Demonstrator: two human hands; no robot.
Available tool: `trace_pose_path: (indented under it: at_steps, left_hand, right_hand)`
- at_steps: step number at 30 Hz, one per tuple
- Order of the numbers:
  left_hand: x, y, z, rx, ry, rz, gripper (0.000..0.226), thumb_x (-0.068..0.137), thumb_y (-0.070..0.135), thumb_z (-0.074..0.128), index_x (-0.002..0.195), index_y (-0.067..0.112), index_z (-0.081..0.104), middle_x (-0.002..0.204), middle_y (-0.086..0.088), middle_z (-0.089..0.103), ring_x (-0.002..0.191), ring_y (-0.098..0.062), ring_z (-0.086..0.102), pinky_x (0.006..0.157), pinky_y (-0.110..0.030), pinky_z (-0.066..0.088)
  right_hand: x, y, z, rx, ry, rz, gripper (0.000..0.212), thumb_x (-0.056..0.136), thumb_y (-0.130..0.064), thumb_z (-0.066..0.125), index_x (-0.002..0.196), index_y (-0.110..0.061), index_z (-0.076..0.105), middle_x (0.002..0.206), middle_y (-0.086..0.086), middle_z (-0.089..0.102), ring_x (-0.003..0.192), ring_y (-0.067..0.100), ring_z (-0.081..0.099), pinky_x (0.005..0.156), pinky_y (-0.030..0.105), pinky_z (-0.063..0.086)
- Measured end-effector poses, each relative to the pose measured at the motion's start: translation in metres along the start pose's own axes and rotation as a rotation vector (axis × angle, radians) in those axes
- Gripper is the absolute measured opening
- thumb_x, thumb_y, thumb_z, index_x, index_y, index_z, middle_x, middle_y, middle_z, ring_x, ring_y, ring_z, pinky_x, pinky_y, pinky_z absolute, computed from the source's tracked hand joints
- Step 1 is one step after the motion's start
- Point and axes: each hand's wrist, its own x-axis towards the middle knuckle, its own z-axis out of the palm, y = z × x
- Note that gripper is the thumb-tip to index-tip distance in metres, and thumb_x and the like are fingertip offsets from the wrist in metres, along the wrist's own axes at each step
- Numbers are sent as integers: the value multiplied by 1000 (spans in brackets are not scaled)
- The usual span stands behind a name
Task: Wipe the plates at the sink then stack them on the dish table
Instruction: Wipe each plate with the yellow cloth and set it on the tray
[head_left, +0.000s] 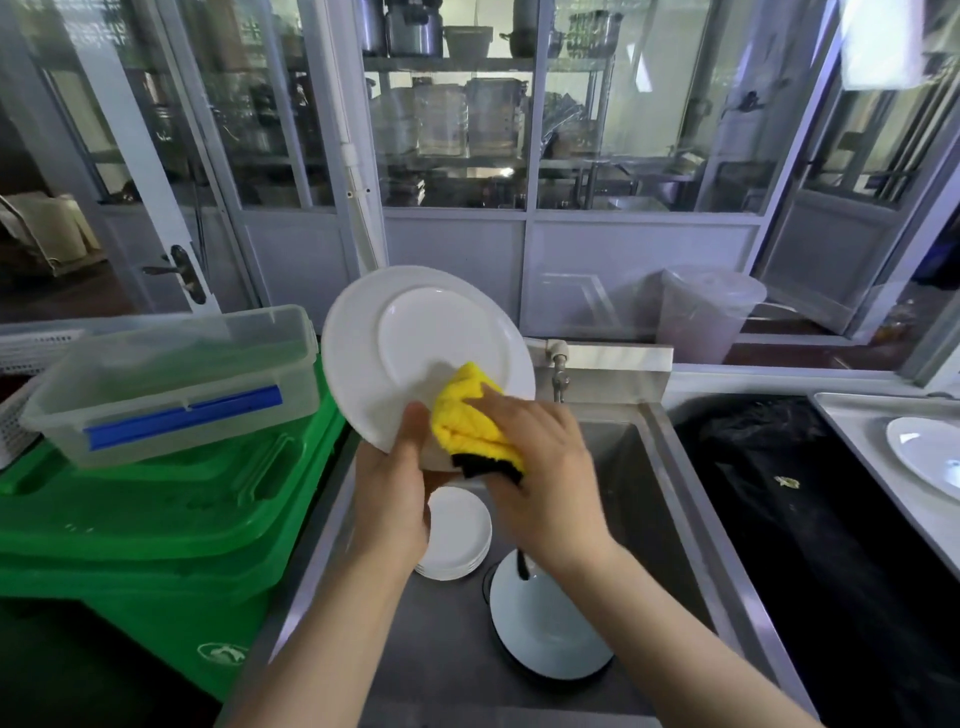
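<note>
The plate (415, 343) is held tilted above the sink (623, 499), just right of a clear box (171, 384) which lies on a green bin (156, 519). The left hand (389, 499) grips its lower rim — the right hand (540, 478) presses a yellow cloth (467, 415) on its underside. Below lie small plates (460, 535) and a bowl (545, 629); far right, another plate (924, 457) on the tabletop (857, 431).
</note>
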Motion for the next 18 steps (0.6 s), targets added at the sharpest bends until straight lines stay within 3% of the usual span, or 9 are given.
trace_pose_path:
  at_steps: [3, 6, 10, 13, 16, 18]
  left_hand:
    - [-3, -4, 1, -39, -51, -15, 15, 93, 15, 53, 101, 14, 65, 83, -3, 73, 76, -18, 69, 59, -27, 55]
    - [-6, -11, -5, -101, -42, -99, 21, 79, 28, 59, 95, 15, 63, 76, -4, 66, 71, -19, 64, 57, -26, 54]
    - [-15, -26, -19, -74, -1, -154, 42, 83, 40, 53, 114, 13, 63, 97, -6, 74, 84, -22, 71, 61, -30, 58]
    - [-22, -38, -27, -72, 87, -215, 37, 85, 39, 56, 117, 22, 62, 104, -2, 75, 87, -17, 72, 58, -29, 57]
    - [-28, -51, -33, -46, 135, -252, 52, 74, 41, 63, 124, 26, 58, 110, 2, 73, 91, -15, 72, 57, -30, 57]
    - [-32, -59, -36, -2, 116, -243, 45, 75, 40, 62, 120, 30, 60, 108, 5, 73, 91, -14, 72, 57, -31, 57]
  right_hand:
    - [-6, -4, 7, 76, -43, -46, 64, 57, 7, 63, 117, -14, 66, 121, 1, 65, 102, 16, 51, 93, 18, 37]
    - [-11, -1, 7, 87, -105, -112, 61, 56, 7, 57, 114, -10, 69, 123, 7, 63, 103, 21, 51, 94, 25, 39]
    - [-30, 23, 1, -4, -157, -198, 50, 61, 13, 60, 103, -10, 74, 119, 10, 64, 98, 34, 55, 91, 32, 42]
    - [-47, 52, -4, -69, -134, -119, 50, 60, 18, 65, 100, -10, 75, 118, 11, 64, 98, 33, 52, 89, 29, 42]
    - [-59, 87, -12, -187, -151, 33, 51, 59, 16, 70, 102, -12, 75, 118, 12, 64, 95, 40, 57, 86, 34, 47]
    - [-70, 112, -19, -233, -183, 151, 52, 59, 14, 74, 105, -10, 74, 118, 13, 64, 98, 42, 57, 87, 38, 47]
